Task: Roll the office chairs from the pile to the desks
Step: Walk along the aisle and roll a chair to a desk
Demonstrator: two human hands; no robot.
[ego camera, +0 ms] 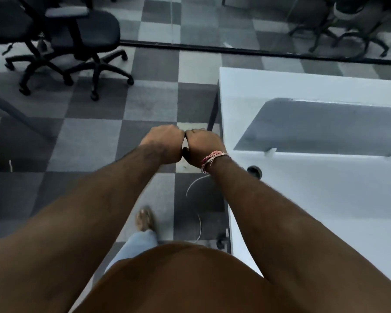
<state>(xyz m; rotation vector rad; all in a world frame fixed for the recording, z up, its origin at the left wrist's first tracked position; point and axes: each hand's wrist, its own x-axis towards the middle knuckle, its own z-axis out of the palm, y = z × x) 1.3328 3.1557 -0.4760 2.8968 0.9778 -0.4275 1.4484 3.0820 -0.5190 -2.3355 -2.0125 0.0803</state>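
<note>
- Hands: our left hand (161, 144) and right hand (203, 146) are fisted, knuckles touching, mid-frame, holding nothing.
- Office chairs (77, 41) sit upper left; white surface (303, 199) at right.
- Step, we judge: between chairs. Next: walk over and grip a backrest.

No lettering, label, brand mark or number can be read anywhere in this view.
</note>
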